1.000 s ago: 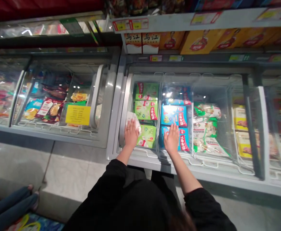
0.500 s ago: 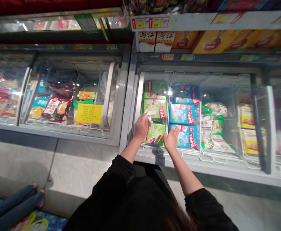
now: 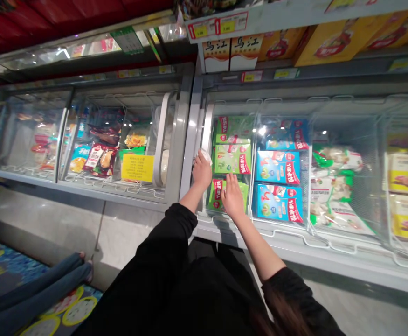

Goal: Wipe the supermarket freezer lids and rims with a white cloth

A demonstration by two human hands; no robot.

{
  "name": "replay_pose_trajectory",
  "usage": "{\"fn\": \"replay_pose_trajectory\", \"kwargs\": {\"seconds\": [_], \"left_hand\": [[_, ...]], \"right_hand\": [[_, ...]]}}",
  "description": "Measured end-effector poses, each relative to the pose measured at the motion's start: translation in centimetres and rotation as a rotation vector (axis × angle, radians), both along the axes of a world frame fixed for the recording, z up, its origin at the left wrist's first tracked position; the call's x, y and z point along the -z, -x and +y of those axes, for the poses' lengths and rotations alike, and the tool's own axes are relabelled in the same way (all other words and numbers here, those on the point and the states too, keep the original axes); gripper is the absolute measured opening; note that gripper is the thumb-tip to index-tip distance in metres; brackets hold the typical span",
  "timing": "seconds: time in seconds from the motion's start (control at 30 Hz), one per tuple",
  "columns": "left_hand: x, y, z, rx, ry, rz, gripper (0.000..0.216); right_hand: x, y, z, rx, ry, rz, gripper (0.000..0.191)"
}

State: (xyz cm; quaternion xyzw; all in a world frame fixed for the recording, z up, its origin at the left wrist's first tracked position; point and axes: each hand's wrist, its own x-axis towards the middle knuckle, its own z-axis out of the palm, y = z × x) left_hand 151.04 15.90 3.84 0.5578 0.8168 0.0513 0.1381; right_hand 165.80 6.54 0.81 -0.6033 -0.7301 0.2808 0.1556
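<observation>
So the biggest thing here is the right-hand freezer (image 3: 294, 254), with a clear lid over wire baskets of packs, and the left-hand freezer (image 3: 148, 199) sits right next to it. Compared with half a second ago, the view has swung a bit, so more of that second one shows. Under the lid there's a row of blue packs (image 3: 279, 168) and, left of it, a row of green packs (image 3: 232, 158). Along the lid's left end runs a white handle (image 3: 208, 128). The right hand (image 3: 234, 198) was by the lowest blue pack, and now it's over to the left above the lowest green one, so the blues are fully uncovered. Its fingers are stretched out and close together, nothing in them that I can see, though I can't tell how firmly it's on the lid. The left hand (image 3: 202, 173) was bunched over the greens and is now further left, at the lower part of the handle, fingers curled round a crumpled white wad (image 3: 207, 156). The wad pokes out past the fingertips, cloth or tissue, can't tell which.
</observation>
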Motion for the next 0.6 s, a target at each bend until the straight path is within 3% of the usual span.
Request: {"fn": "replay_pose_trajectory", "kwargs": {"seconds": [0.1, 0.17, 0.27, 0.37, 0.53, 0.6], "left_hand": [[-0.1, 1.0, 6.6, 0.004, -0.012, -0.138, 0.068], [0.0, 1.4, 9.6, -0.006, 0.006, -0.235, 0.069], [0.0, 1.7, 10.0, -0.01, 0.037, -0.306, 0.072], [-0.2, 2.4, 5.1, 0.002, 0.058, -0.374, 0.072], [-0.6, 4.2, -8.1, 0.054, 0.072, -0.546, 0.061], [-1.1, 5.8, -11.9, 0.07, 0.058, -0.582, 0.05]], "right_hand": [[-0.6, 1.2, 0.8, -0.054, 0.01, 0.092, 0.066], [-0.9, 2.2, 1.1, -0.069, 0.018, 0.14, 0.066], [-1.2, 4.1, 1.2, -0.076, 0.041, 0.197, 0.066], [-0.7, 6.0, 0.9, -0.063, 0.063, 0.294, 0.068], [1.0, 7.6, -0.5, 0.07, 0.068, 0.466, 0.067], [1.2, 8.0, -0.8, 0.11, 0.056, 0.465, 0.068]]}}
